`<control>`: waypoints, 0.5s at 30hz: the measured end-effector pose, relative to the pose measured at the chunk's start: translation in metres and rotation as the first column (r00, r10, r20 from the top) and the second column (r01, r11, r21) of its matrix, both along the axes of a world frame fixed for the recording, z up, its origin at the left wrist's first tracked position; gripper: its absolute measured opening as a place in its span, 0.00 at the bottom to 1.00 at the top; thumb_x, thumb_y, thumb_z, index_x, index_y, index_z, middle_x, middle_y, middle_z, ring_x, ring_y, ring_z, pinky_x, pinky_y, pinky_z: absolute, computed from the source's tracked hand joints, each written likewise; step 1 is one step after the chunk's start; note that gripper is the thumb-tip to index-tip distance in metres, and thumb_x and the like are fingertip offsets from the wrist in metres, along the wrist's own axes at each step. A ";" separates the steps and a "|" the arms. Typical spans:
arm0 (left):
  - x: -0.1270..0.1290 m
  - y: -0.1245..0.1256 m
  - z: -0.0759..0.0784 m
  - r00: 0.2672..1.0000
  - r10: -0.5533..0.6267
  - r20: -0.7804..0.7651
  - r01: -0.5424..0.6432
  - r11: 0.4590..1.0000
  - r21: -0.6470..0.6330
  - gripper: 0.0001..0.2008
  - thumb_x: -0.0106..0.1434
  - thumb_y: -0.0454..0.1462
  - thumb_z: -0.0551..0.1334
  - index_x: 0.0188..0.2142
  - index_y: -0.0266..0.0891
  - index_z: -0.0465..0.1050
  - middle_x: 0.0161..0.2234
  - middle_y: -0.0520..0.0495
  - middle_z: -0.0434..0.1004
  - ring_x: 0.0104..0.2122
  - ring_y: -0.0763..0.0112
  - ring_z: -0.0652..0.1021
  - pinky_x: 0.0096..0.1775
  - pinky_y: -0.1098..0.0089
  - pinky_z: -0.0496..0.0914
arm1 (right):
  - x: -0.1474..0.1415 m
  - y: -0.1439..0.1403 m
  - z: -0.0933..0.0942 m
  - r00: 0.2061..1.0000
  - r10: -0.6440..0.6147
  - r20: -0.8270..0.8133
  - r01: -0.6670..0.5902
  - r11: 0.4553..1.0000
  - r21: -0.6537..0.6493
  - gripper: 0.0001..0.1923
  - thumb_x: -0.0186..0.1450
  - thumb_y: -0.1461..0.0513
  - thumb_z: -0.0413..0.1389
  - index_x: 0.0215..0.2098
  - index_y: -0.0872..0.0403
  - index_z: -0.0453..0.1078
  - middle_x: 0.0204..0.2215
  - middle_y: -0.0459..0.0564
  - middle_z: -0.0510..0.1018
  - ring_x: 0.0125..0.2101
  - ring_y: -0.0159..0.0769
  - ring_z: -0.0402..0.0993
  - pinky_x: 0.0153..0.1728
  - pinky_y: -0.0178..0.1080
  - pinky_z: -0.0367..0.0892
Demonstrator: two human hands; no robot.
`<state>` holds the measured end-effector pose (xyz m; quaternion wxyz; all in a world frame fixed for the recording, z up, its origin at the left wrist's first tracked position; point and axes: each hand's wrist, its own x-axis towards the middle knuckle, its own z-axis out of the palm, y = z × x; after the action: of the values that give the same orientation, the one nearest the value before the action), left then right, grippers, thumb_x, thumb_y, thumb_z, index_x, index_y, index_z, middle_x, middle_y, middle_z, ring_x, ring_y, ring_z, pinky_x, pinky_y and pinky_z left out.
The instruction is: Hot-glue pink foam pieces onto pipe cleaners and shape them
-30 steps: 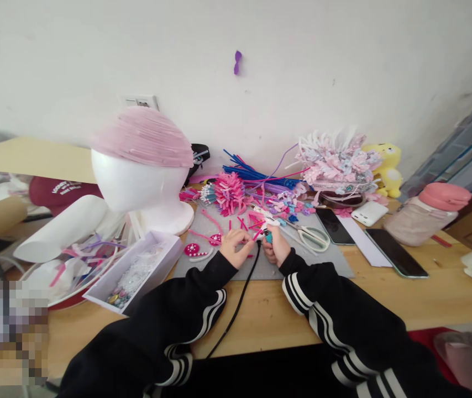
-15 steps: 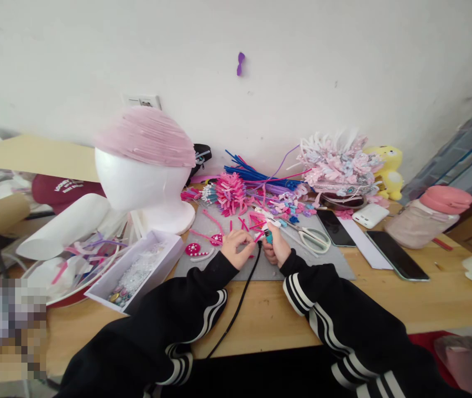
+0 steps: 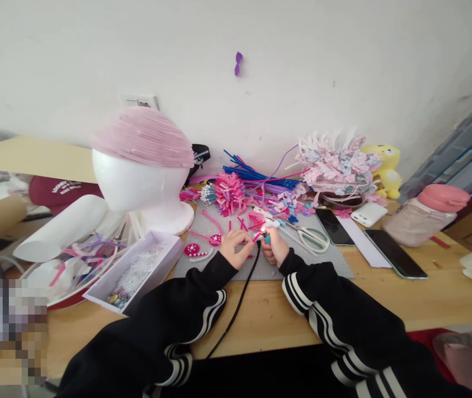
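Note:
My left hand (image 3: 236,247) pinches a short bright pink pipe cleaner (image 3: 256,236), whose free end points right. Close to that end, my right hand (image 3: 276,247) is closed round a teal lighter (image 3: 266,238); a small bright spot like a flame shows at its top. Both hands are over a grey mat (image 3: 223,273). Beyond them lie several cut pink pipe cleaner pieces (image 3: 242,224). Two pink beaded discs (image 3: 192,250) rest left of my left hand. Scissors with pale handles (image 3: 315,240) lie to the right of my right hand.
A white foam head (image 3: 136,188) with a pink cap and a box of beads (image 3: 136,276) stand left. Pipe cleaner bundles (image 3: 256,171) and a decorated headpiece (image 3: 337,163) are behind. Phones (image 3: 396,253) and a pink-lidded jar (image 3: 410,221) stand right. A black cable (image 3: 240,309) crosses the front edge.
A bright flame-like spot now shows at the lighter's top, near the pipe cleaner. The hands hold nearly the same place; the whole view has shifted slightly.

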<state>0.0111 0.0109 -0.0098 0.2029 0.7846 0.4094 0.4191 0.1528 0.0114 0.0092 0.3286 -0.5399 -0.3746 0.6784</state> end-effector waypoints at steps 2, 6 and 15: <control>0.000 0.000 0.000 1.000 -0.001 0.001 0.001 1.000 -0.002 0.09 0.55 0.39 0.53 0.21 0.39 0.64 0.24 0.50 0.70 0.30 0.71 0.69 0.36 0.68 0.61 | 0.001 0.001 -0.001 1.000 0.006 -0.004 -0.006 1.000 0.004 0.22 0.60 0.49 0.31 0.14 0.52 0.41 0.02 0.37 0.43 0.04 0.22 0.34 0.05 0.27 0.33; 0.000 0.000 0.000 1.000 -0.001 -0.001 0.001 1.000 -0.007 0.09 0.55 0.39 0.53 0.21 0.39 0.64 0.24 0.51 0.70 0.30 0.71 0.69 0.36 0.68 0.61 | 0.001 0.000 -0.001 1.000 0.019 -0.019 -0.019 1.000 0.011 0.22 0.59 0.48 0.31 0.14 0.52 0.41 0.02 0.37 0.42 0.05 0.22 0.33 0.06 0.27 0.32; 0.001 -0.001 0.001 1.000 0.014 -0.012 -0.014 1.000 -0.028 0.08 0.54 0.38 0.53 0.21 0.39 0.64 0.24 0.50 0.70 0.30 0.71 0.69 0.37 0.67 0.61 | -0.001 -0.003 0.001 0.999 0.008 -0.035 -0.007 1.000 0.016 0.22 0.59 0.50 0.32 0.12 0.52 0.43 0.02 0.38 0.43 0.05 0.22 0.34 0.06 0.27 0.31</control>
<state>0.0117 0.0100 -0.0088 0.2084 0.7813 0.4221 0.4099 0.1521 0.0087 0.0100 0.3371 -0.5238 -0.3762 0.6859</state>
